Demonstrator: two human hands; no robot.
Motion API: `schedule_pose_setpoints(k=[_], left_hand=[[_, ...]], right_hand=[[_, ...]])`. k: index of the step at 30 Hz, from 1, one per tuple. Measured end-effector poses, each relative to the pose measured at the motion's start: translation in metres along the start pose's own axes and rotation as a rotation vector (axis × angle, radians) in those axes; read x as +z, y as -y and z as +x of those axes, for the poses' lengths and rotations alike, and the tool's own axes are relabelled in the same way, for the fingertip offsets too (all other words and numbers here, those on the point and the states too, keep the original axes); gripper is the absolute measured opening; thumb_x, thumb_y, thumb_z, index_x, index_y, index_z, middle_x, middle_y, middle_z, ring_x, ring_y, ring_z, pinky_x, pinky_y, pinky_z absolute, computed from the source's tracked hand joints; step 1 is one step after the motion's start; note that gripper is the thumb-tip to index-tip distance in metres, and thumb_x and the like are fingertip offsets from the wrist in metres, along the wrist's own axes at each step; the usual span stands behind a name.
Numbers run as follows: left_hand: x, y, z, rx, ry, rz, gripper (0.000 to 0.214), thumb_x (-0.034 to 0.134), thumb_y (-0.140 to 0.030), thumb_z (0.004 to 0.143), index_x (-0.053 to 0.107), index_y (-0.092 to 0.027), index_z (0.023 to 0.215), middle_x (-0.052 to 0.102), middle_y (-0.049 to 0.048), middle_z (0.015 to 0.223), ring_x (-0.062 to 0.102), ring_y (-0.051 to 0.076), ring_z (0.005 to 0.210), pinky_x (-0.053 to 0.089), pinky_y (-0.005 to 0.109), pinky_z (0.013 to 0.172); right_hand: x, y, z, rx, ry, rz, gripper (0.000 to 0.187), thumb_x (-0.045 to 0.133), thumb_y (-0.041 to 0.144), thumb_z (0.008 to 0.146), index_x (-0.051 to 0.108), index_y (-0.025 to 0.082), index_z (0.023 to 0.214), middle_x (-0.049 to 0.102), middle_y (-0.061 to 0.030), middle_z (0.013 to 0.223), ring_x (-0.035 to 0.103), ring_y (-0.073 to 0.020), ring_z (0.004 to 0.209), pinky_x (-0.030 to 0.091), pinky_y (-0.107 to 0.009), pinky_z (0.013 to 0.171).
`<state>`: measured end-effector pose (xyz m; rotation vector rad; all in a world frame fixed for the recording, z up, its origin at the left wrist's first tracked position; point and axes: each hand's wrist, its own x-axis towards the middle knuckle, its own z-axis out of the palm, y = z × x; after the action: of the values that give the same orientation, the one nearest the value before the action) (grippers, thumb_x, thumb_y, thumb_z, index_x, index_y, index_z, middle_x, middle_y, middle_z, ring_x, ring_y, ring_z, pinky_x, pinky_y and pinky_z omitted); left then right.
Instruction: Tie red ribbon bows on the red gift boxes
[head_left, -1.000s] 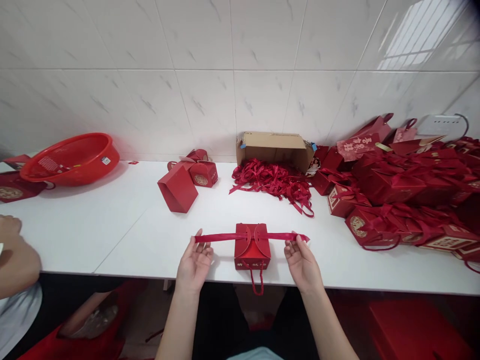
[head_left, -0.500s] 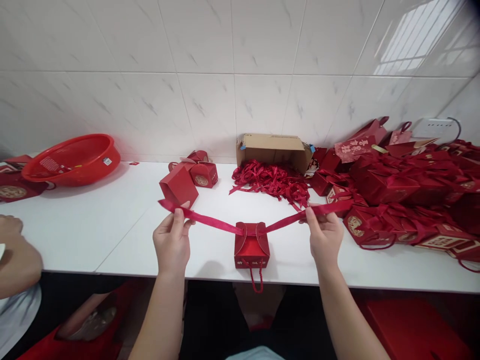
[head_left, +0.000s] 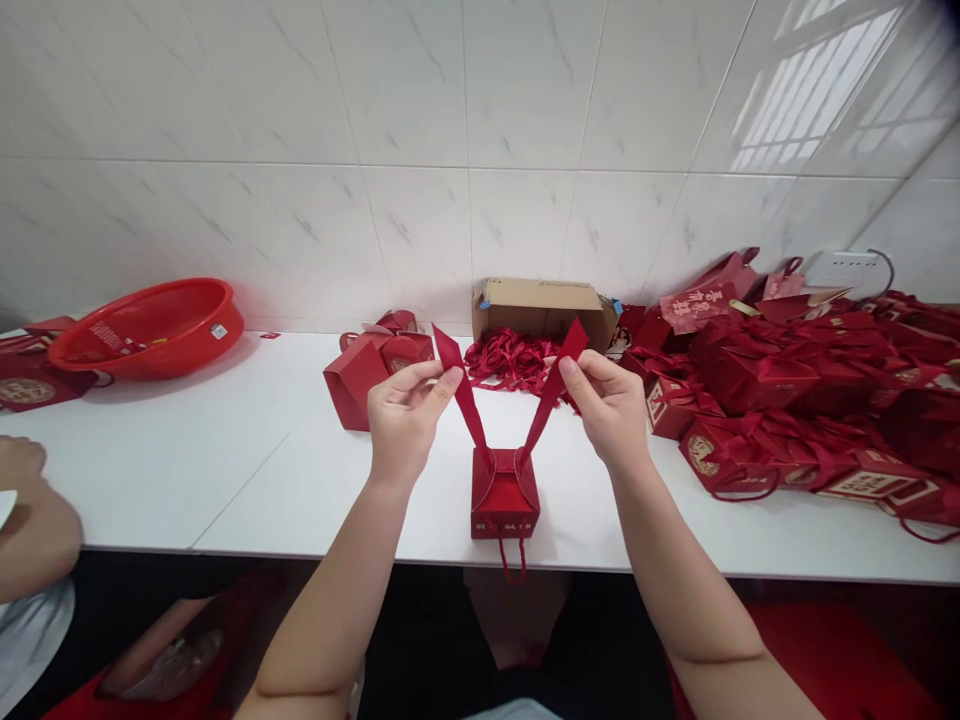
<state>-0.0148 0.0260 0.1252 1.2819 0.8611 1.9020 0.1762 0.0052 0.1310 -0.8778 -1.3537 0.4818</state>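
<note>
A small red gift box point(head_left: 505, 500) stands near the front edge of the white table, its cord handle hanging over that edge. A dark red ribbon point(head_left: 541, 412) runs through the top flaps, with both ends drawn upward in a V. Left of the box, my left hand point(head_left: 409, 412) pinches one ribbon end between thumb and fingers. The other end is pinched the same way by my right hand point(head_left: 609, 408), up and to the right of the box. Neither hand touches the box itself.
A cardboard carton point(head_left: 546, 296) spills loose red ribbons point(head_left: 517, 362) behind the box. Finished-looking red boxes point(head_left: 765, 390) are heaped at right. An orange-red basin point(head_left: 150, 330) and several red boxes point(head_left: 355, 380) stand left. Another person's arm point(head_left: 37, 510) rests at far left.
Both hands have moved inward and up, toward each other. The ribbon ends, spread wide to the sides before, now rise steeply above the box. The box stays in place.
</note>
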Motion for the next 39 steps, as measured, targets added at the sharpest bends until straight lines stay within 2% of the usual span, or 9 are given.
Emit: schedule_pose_setpoints(k=[6,10,13,16,19,23,29,35,39], left_hand=[[0.006,-0.003,-0.001,-0.034,0.074,-0.023,0.018,0.079,-0.027,0.063,0.072,-0.017,0.076,0.071,0.0003,0.070,0.065,0.011,0.067,0.053,0.023,0.068],[0.007,-0.007,-0.003,-0.013,0.155,-0.030,0.015,0.074,-0.027,0.070,0.069,-0.017,0.079,0.071,0.0009,0.074,0.067,0.014,0.073,0.053,0.029,0.078],[0.008,-0.013,-0.004,-0.019,0.342,-0.014,0.013,0.067,-0.028,0.077,0.063,-0.017,0.082,0.070,0.0014,0.073,0.068,0.016,0.076,0.053,0.032,0.080],[0.009,-0.018,-0.006,-0.102,0.558,0.102,0.016,0.065,-0.028,0.079,0.054,-0.018,0.084,0.067,-0.0001,0.066,0.068,0.016,0.069,0.052,0.030,0.071],[0.007,-0.018,-0.008,-0.168,0.651,0.207,0.025,0.065,-0.029,0.079,0.041,-0.021,0.083,0.065,-0.0032,0.062,0.067,0.015,0.066,0.049,0.026,0.062],[0.004,-0.014,-0.010,-0.211,0.670,0.249,0.031,0.065,-0.029,0.078,0.035,-0.023,0.085,0.063,-0.0036,0.067,0.065,0.015,0.069,0.047,0.024,0.061],[-0.002,-0.010,-0.006,-0.319,0.776,0.055,0.027,0.061,-0.020,0.079,0.039,-0.022,0.094,0.059,-0.0036,0.072,0.062,0.014,0.073,0.047,0.029,0.070],[-0.004,-0.004,-0.002,-0.554,0.700,-0.094,0.021,0.064,-0.018,0.075,0.044,-0.020,0.084,0.052,-0.0051,0.069,0.051,0.008,0.059,0.040,0.022,0.054],[-0.002,-0.002,-0.003,-0.563,0.701,-0.142,0.019,0.066,-0.021,0.075,0.049,-0.020,0.084,0.053,-0.0041,0.068,0.054,0.009,0.060,0.046,0.024,0.060]], right_hand=[[0.007,0.000,0.001,0.073,-0.045,0.140,0.018,0.069,0.035,0.074,0.066,0.018,0.077,0.064,-0.0002,0.071,0.057,-0.0115,0.064,0.047,-0.024,0.058],[0.008,0.001,0.001,0.061,0.009,0.171,0.014,0.065,0.032,0.078,0.065,0.018,0.075,0.065,-0.0002,0.072,0.060,-0.0111,0.066,0.049,-0.024,0.061],[0.010,0.001,0.001,0.099,0.089,0.183,0.014,0.062,0.032,0.081,0.063,0.018,0.082,0.064,0.0004,0.066,0.061,-0.0120,0.061,0.050,-0.025,0.058],[0.013,-0.002,-0.001,0.130,0.229,0.150,0.015,0.061,0.031,0.081,0.063,0.018,0.089,0.060,0.0030,0.060,0.054,-0.0092,0.046,0.044,-0.023,0.046],[0.014,-0.005,-0.004,0.046,0.411,0.170,0.016,0.059,0.031,0.083,0.067,0.018,0.088,0.061,-0.0001,0.069,0.057,-0.0114,0.060,0.047,-0.025,0.054],[0.012,-0.010,-0.008,-0.020,0.590,0.223,0.019,0.060,0.029,0.083,0.068,0.020,0.099,0.062,-0.0038,0.085,0.060,-0.0157,0.080,0.050,-0.030,0.070],[0.007,-0.024,-0.007,-0.262,0.583,0.052,0.018,0.052,0.022,0.089,0.069,0.022,0.095,0.062,-0.0037,0.079,0.059,-0.0137,0.074,0.049,-0.029,0.069],[0.002,-0.035,-0.009,-0.548,0.541,-0.209,0.033,0.038,0.014,0.093,0.068,0.025,0.100,0.057,-0.0047,0.085,0.057,-0.0134,0.077,0.047,-0.026,0.064],[0.002,-0.039,-0.011,-0.582,0.495,-0.298,0.032,0.041,0.014,0.091,0.068,0.028,0.101,0.057,-0.0046,0.086,0.057,-0.0147,0.079,0.048,-0.027,0.064]])
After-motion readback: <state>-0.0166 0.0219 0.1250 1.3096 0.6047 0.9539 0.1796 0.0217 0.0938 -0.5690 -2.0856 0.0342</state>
